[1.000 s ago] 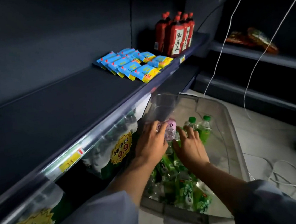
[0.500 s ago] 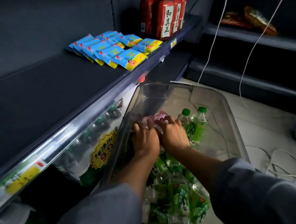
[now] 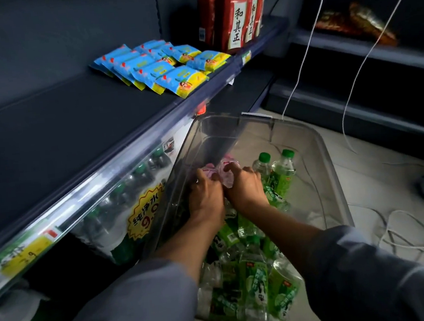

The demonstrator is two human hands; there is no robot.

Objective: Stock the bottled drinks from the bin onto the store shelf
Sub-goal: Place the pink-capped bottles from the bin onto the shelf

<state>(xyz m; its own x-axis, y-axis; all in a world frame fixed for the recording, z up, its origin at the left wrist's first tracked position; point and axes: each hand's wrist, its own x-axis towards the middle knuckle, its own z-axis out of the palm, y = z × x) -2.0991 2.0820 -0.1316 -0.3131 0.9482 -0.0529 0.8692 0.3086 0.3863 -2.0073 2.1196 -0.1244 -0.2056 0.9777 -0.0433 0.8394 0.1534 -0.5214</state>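
A clear plastic bin (image 3: 335, 174) stands on the floor beside the shelf, with several green-labelled bottles (image 3: 253, 280) lying in its near half. Two green-capped bottles (image 3: 279, 172) stand upright at its right. Both hands are down inside the bin, side by side. My left hand (image 3: 205, 197) grips a pink-labelled bottle (image 3: 210, 167). My right hand (image 3: 246, 188) grips a second pink-labelled bottle (image 3: 229, 175). The dark shelf (image 3: 61, 138) on the left is bare along its near stretch.
Blue and yellow snack packets (image 3: 160, 67) and tall red bottles (image 3: 233, 16) sit at the shelf's far end. Packs of green-capped water (image 3: 122, 207) with a yellow price sticker fill the level below. White cables (image 3: 306, 47) hang at the right and trail on the floor.
Both hands have gone deeper into the bin and closed round the pink bottles. My view has moved closer and tilted down.
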